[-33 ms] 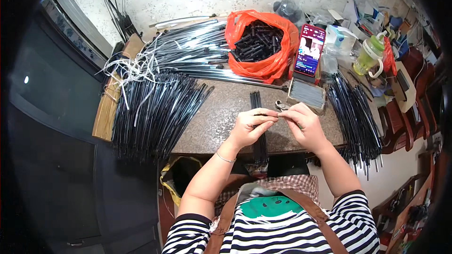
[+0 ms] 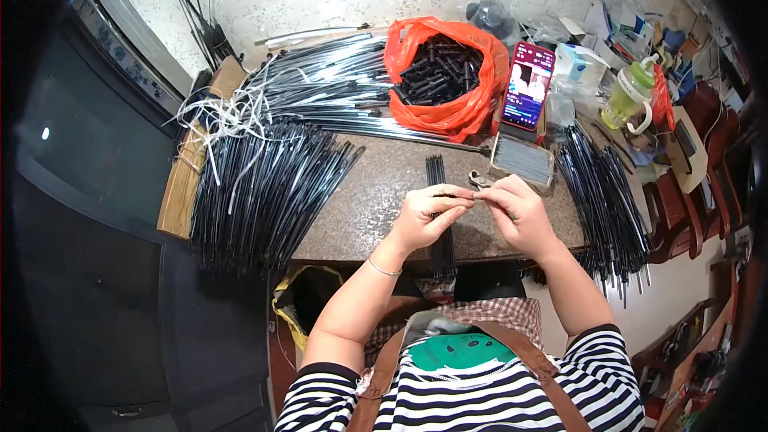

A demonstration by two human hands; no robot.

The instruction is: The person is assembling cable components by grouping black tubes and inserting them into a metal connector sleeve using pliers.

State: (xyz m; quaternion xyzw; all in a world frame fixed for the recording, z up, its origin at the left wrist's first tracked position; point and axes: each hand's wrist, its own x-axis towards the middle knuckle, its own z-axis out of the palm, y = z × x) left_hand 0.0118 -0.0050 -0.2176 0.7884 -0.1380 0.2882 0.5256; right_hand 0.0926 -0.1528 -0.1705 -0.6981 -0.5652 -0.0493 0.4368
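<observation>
Over the front middle of the table, my left hand (image 2: 433, 210) and my right hand (image 2: 516, 213) meet, fingertips almost touching. Both are closed in a pinch; whatever is between the fingers is too small to make out. A small bundle of thin black rods (image 2: 435, 169) lies below my left hand, partly covered by it, its near ends passing the table edge. Just beyond my right fingertips are pliers (image 2: 478, 180), their handles hidden by the hand. A box of thin pale pins or sticks (image 2: 522, 162) stands behind my right hand.
Many black rods (image 2: 256, 192) are piled at left against a wooden block (image 2: 181, 192); more rods (image 2: 600, 200) lie at right. Behind are silvery rods (image 2: 328, 72), a red plastic bag (image 2: 400, 48) of black tubular pieces, a propped phone (image 2: 528, 84) and a green bottle (image 2: 628, 96).
</observation>
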